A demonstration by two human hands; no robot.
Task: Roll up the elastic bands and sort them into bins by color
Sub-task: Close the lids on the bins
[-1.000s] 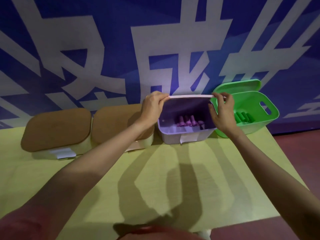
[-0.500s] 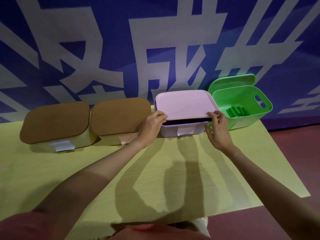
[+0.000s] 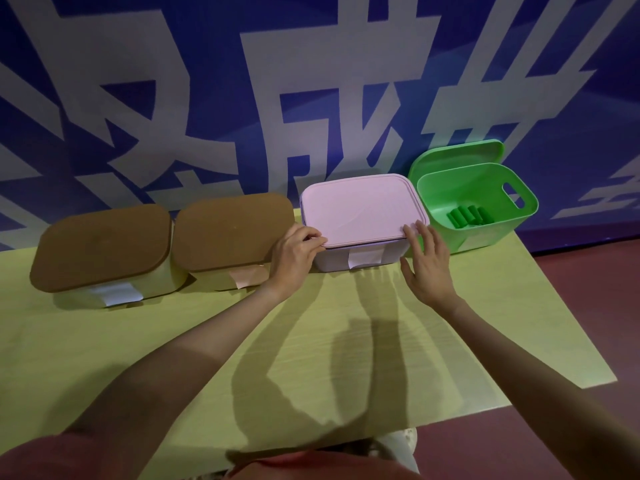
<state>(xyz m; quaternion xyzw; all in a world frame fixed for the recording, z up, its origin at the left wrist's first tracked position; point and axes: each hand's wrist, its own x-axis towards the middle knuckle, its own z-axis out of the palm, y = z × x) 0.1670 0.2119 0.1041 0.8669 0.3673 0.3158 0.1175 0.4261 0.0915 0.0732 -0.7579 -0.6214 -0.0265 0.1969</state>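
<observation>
pink lid (image 3: 360, 207) front edge between both hands' fingers (image 3: 417, 232).

Single head view, forward-down, apparently near over table (image 3: 173, 341).

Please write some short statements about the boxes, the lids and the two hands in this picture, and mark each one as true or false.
1. The pink lid lies on top of the pink bin. True.
2. The green bin is closed by its lid. False: it is open, and the green lid stands behind it against the wall.
3. Rolled green bands lie inside the green bin. True.
4. The left hand rests on a brown lid. False: its fingers are at the front left corner of the pink lid.
5. The right hand has straight fingers touching the pink lid's front right corner. True.
</observation>
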